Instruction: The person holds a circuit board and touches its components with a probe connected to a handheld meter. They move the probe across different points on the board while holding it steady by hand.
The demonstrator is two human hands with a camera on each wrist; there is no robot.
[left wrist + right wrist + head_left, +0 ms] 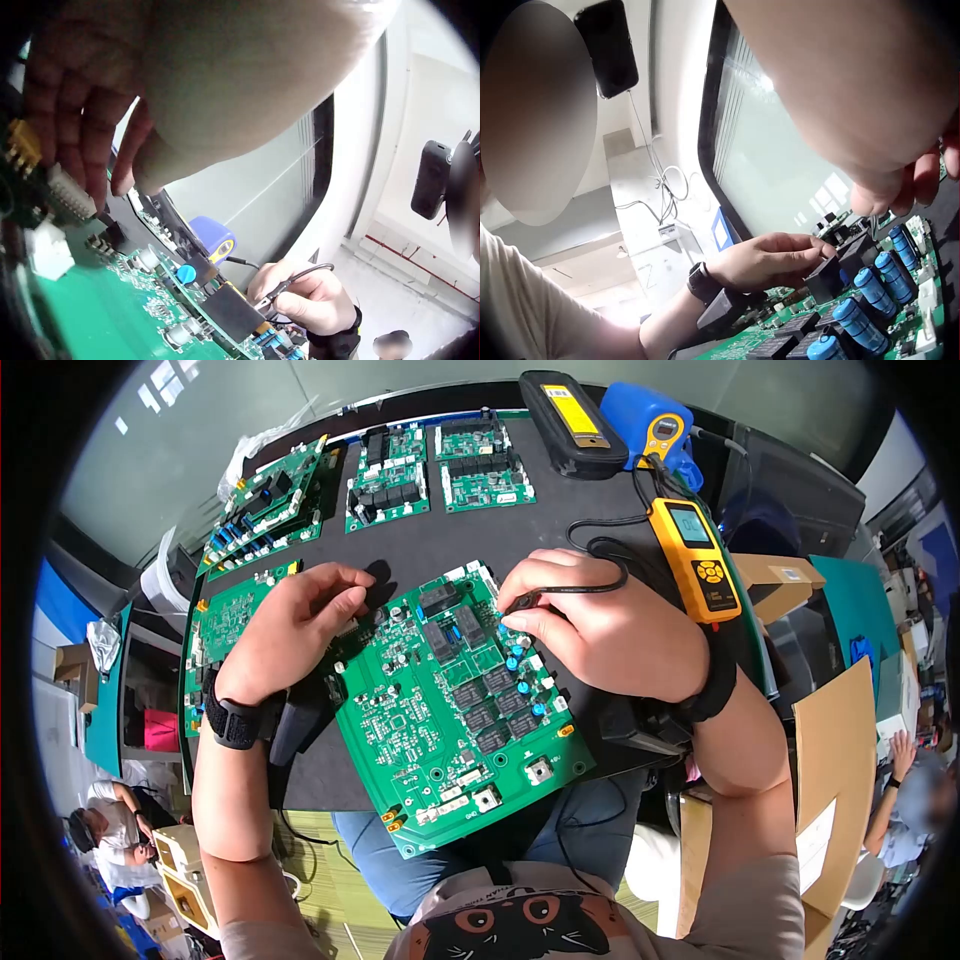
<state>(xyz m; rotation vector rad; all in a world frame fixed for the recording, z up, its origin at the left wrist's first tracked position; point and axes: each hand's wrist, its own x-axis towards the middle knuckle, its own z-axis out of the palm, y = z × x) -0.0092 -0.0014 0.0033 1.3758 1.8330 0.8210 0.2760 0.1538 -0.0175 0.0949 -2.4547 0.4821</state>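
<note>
A large green circuit board (400, 760) lies in front of me, with black relays (495, 705) and blue capacitors (855, 322) on it. My right hand (600, 620) is at its upper right edge, pinching a small metal-tipped clip (262, 303) on a black lead (585, 589) between thumb and fingers. The clip's tip is close to the parts along that edge. Over the upper left edge is my left hand (295, 620), its fingers relaxed. In the left wrist view the fingertips are right at a white connector (71, 191).
A yellow handheld meter (693, 560) with cables lies at the right, near a black case (570, 425) and a blue device (625, 410). Smaller circuit boards (488, 482) line the back, and more boards (230, 620) lie at the left. Cardboard boxes (835, 760) stand at the right.
</note>
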